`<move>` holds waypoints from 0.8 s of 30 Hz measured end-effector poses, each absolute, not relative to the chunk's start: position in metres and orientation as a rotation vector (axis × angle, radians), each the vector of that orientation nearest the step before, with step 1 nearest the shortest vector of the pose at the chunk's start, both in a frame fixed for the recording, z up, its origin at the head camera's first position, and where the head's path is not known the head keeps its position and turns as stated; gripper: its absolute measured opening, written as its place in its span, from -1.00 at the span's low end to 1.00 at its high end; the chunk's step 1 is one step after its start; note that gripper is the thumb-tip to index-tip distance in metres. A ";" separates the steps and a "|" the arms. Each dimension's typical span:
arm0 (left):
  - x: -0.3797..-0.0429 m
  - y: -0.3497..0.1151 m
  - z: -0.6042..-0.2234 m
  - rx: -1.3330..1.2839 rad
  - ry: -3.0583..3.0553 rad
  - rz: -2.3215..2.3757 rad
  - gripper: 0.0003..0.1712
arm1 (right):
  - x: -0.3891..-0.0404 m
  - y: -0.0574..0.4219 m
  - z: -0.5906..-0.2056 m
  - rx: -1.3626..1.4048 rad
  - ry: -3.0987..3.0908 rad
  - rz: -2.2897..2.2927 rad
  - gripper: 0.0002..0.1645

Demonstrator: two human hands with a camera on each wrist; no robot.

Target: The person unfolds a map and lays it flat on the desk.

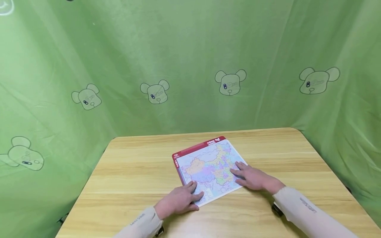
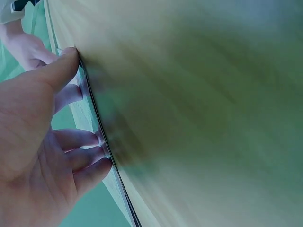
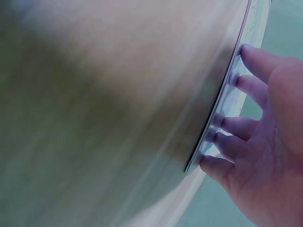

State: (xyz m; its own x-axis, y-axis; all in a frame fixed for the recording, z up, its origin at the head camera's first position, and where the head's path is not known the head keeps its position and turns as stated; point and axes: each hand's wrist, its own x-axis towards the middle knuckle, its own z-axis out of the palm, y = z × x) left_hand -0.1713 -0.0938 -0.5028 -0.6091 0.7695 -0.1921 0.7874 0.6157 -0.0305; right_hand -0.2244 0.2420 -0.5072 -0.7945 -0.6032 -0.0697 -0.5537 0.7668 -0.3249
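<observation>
A thin, flat map of China [image 1: 205, 173] with a red border lies on the table, turned at a slant. My left hand [image 1: 180, 199] rests on its near left corner, fingers spread and thumb near the front edge. On the right side of the map, my right hand [image 1: 253, 177] touches the surface with spread fingertips. Seen from the left wrist, the fingertips of the left hand [image 2: 52, 127] press along the map's glossy face. From the right wrist, all the fingertips of the right hand [image 3: 255, 123] meet it near its edge.
The light wooden table [image 1: 131, 172] has rounded far corners. Behind it and on both sides hangs a green curtain [image 1: 190, 39] printed with bear heads. Pale sleeves [image 1: 309, 211] cover both forearms, with a dark device [image 1: 277, 210] under the right wrist.
</observation>
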 end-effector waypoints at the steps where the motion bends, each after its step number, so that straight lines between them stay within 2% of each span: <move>1: -0.171 -0.093 -0.503 1.306 2.677 -0.176 -0.32 | -0.225 0.242 -0.507 -0.924 2.792 -0.435 -0.40; 24: -0.160 -0.068 -0.504 1.470 2.682 -0.261 -0.29 | -0.244 0.233 -0.507 -0.889 2.817 -0.369 -0.40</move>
State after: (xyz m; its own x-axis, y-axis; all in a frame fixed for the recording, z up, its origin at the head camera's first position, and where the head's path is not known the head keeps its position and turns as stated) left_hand -0.1605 -0.0685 -0.5035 -0.5391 0.8299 -0.1439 0.8420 0.5273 -0.1137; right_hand -0.2439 0.2326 -0.5070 -0.8094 -0.5816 -0.0812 -0.5410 0.7923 -0.2821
